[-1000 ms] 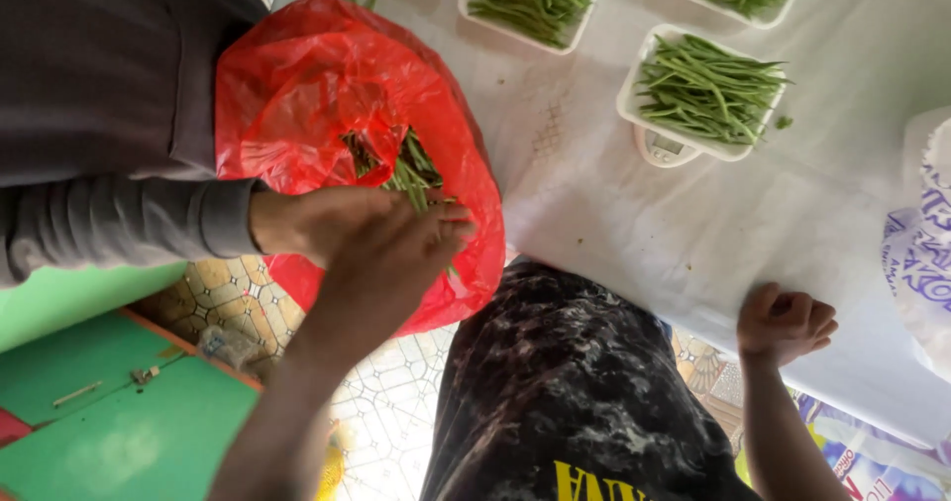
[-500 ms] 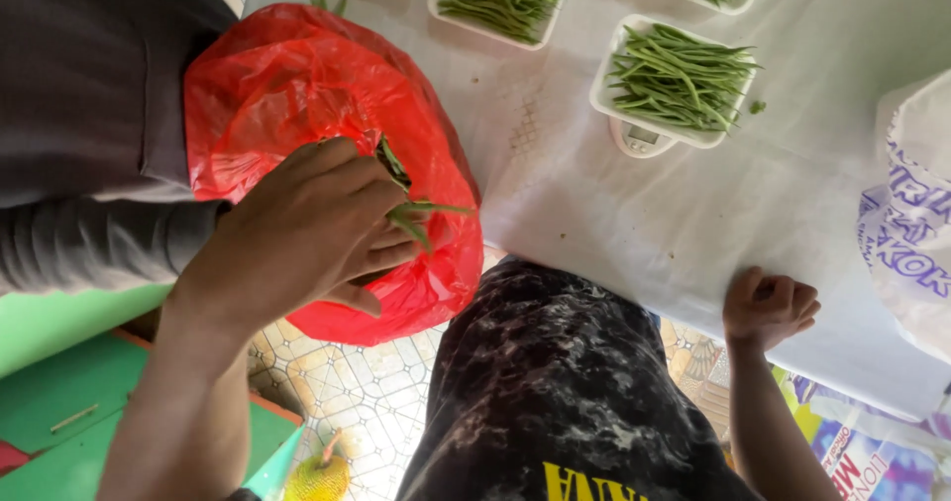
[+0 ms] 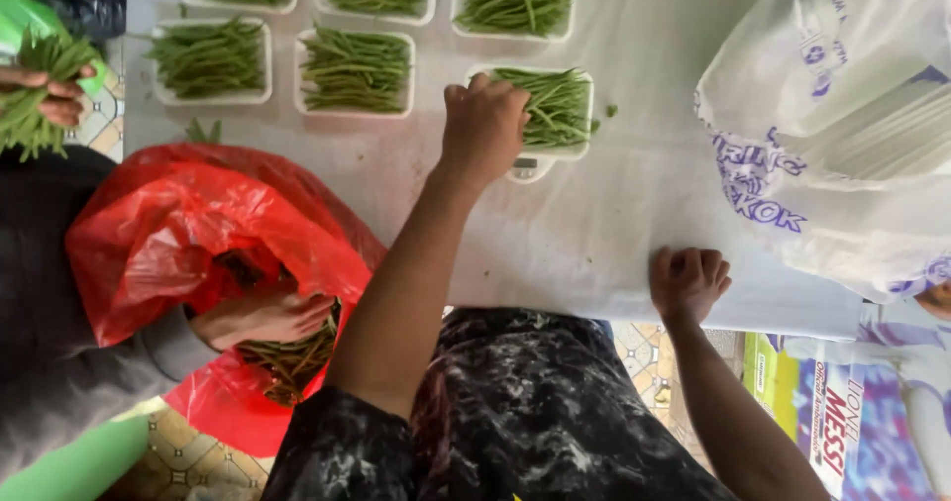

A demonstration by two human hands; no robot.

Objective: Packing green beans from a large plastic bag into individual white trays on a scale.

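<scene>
My left hand (image 3: 483,125) reaches across the white table (image 3: 594,234). Its fingers curl down on green beans at the left end of a white tray (image 3: 570,150) of green beans (image 3: 555,105). That tray sits on a small white scale (image 3: 532,169). My right hand (image 3: 688,281) rests as a closed fist on the table's near edge and holds nothing. A red plastic bag (image 3: 168,234) with more beans hangs open at the left. Another person's hand (image 3: 263,318) reaches into it.
Several more white trays of green beans (image 3: 357,70) line the far side of the table. A white plastic bag (image 3: 842,115) holding stacked trays lies at the right. The other person's second hand (image 3: 50,90) grips a bunch of beans at far left.
My left hand has come out of the red bag with beans and moved up to the tray on the scale. The other person's hand has gone into the bag. My right fist stays on the edge.
</scene>
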